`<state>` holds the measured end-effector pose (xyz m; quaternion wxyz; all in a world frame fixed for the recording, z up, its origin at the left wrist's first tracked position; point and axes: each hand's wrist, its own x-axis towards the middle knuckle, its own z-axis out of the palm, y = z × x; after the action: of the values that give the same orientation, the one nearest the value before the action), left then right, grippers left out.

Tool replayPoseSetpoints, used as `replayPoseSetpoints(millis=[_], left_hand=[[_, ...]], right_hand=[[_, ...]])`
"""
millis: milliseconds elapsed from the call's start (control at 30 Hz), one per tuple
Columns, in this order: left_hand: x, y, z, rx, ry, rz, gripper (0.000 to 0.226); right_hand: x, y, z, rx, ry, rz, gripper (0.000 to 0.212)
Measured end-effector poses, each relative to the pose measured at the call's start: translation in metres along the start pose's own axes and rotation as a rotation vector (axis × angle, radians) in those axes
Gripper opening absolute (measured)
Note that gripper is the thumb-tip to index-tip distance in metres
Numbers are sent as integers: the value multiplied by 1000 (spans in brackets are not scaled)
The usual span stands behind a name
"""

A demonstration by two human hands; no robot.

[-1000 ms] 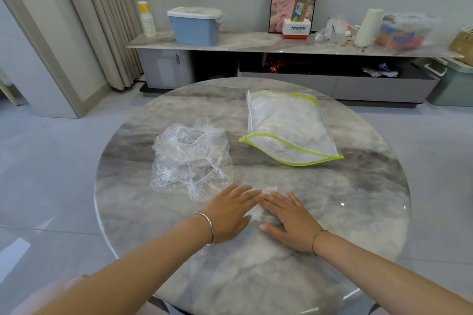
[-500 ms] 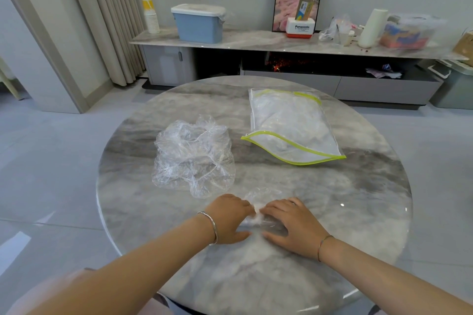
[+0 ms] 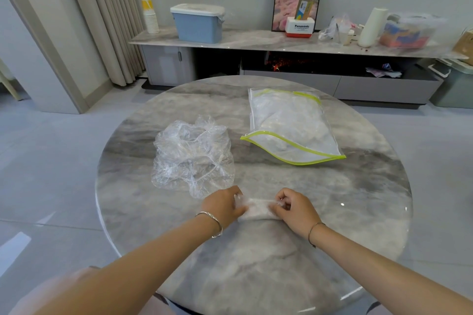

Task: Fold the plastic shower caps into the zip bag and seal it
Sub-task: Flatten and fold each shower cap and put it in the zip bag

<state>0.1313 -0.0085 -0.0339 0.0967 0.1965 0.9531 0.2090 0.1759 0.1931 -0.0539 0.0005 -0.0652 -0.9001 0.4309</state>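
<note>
Clear plastic shower cap (image 3: 256, 210), folded into a narrow crinkled strip, lies on the round grey marble desk (image 3: 353, 202) near its front edge, stretched between both hands. The left hand (image 3: 224, 206) pinches the strip's left end, its grip clamped on the plastic with fingers curled. The right hand (image 3: 294, 210) has its grip clamped on the other end, fingertips tucked over the film. A silver bangle (image 3: 213, 222) sits on the left wrist and a thin dark bracelet (image 3: 315, 232) on the right. Just beyond the left hand rests a loose heap of clear shower caps (image 3: 192, 158). To the right of that, well apart from the hands, lies the transparent zip bag (image 3: 289, 125) with lime-green edging, its near mouth gaping and crumpled clear plastic inside.
</note>
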Motion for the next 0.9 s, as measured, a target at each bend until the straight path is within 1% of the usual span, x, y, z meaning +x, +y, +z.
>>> replayPoseSetpoints(millis=[67, 100, 200, 267, 333, 433, 500, 567, 600, 633, 700, 733, 800, 833, 900], left_hand=[[0, -2, 0, 82, 40, 108, 46], [1, -3, 0, 121, 54, 197, 51], [0, -6, -3, 238, 39, 557, 64], [3, -12, 4, 379, 15, 671, 74], [-1, -12, 6, 469, -68, 666, 78], [-2, -12, 8, 518, -186, 617, 68], [-1, -10, 7, 512, -214, 575, 64], [-3, -7, 7, 444, -220, 554, 58], [-4, -5, 6, 406, -219, 543, 56], [-6, -4, 4, 375, -211, 529, 61], [-8, 1, 0, 330, -193, 485, 73], [-9, 3, -2, 304, -200, 449, 71], [-7, 5, -4, 240, -240, 386, 69], [-6, 6, -5, 195, -266, 361, 69], [-6, 5, -8, 102, -314, 311, 69]], right_hand=[[2, -1, 1, 22, 8, 36, 22], [2, -1, 1, 31, 10, 48, 22], [4, -1, 2, 11, 15, 72, 24], [6, -1, 1, -13, 10, 88, 25], [9, -2, -1, -17, -18, 111, 25], [13, -5, -7, 58, -65, 169, 24], [17, -3, -13, 61, -53, 199, 23], [16, -3, -18, 16, -21, 173, 23], [14, -3, -21, -30, 3, 119, 24], [11, -5, -23, -81, 32, 36, 23], [3, -10, -26, -178, 76, -174, 18], [-1, -13, -27, -229, 75, -286, 17], [-10, -15, -25, -351, 22, -490, 20], [-14, -14, -22, -397, -25, -553, 23], [-22, -11, -17, -428, -118, -589, 29]])
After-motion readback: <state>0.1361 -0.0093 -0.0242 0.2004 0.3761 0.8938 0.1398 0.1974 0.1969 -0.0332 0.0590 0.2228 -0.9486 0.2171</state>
